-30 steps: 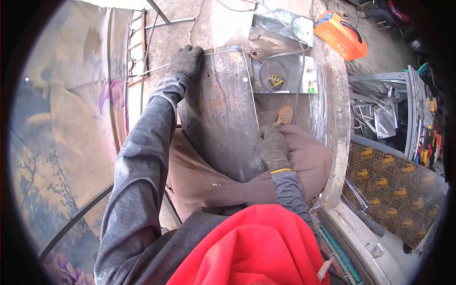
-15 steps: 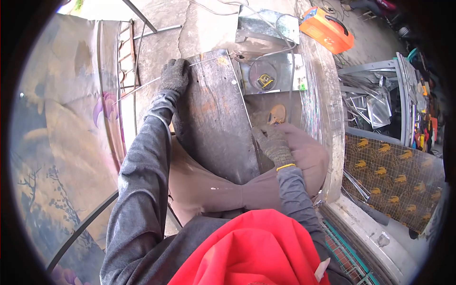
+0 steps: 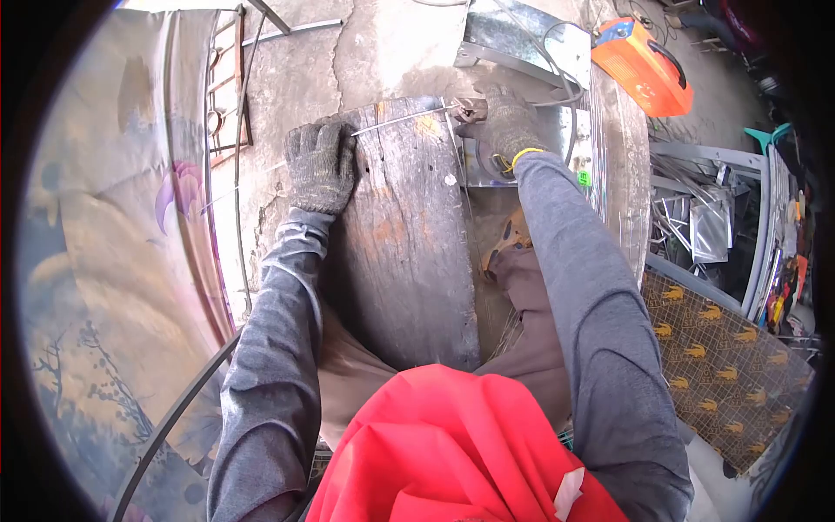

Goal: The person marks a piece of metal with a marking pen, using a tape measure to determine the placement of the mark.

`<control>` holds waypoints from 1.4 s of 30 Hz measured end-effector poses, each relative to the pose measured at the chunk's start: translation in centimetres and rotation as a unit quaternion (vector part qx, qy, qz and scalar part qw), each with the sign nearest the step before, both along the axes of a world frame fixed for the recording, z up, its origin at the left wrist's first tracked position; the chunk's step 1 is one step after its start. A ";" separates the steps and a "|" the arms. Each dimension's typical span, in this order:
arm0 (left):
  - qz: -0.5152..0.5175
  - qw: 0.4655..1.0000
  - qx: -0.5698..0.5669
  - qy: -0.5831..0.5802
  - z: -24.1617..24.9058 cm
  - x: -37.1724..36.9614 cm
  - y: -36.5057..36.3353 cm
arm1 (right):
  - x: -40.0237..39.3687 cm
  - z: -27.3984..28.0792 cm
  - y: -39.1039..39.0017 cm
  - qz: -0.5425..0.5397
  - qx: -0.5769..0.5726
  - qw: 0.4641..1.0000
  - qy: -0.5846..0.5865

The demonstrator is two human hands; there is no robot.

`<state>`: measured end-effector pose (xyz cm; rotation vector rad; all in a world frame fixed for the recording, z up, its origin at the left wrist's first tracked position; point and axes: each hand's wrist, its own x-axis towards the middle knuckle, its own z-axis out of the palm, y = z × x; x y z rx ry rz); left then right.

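My left hand (image 3: 320, 165), in a grey knit glove, is closed at the left edge of a worn wooden board (image 3: 404, 235), over a thin metal rod (image 3: 396, 119). The rod lies across the board's far end and runs out past both sides of the hand. My right hand (image 3: 509, 122), gloved with a yellow cuff, is closed around a brownish welding clamp (image 3: 468, 110) by the rod's right end; the fingers partly hide the clamp. Just under that wrist a bit of the yellow tape measure (image 3: 502, 163) shows on a metal sheet.
An orange welding machine (image 3: 642, 68) stands at the far right. Bent sheet metal (image 3: 526, 48) and cables lie ahead. Metal frames and scraps (image 3: 709, 230) fill the right side, beside a patterned sheet (image 3: 726, 365). A printed cloth (image 3: 113, 244) hangs at left.
My right hand has left my knee, reached forward and closed on the clamp. My left hand stays at the board's left edge. The view has shifted slightly.
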<state>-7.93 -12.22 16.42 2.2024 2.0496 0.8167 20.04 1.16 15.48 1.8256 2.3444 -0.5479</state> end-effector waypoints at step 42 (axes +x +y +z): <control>-0.029 0.976 0.070 -0.203 13.8 0.9 -4.3 | 2.3 -1.5 -13.8 -0.361 0.158 0.890 0.230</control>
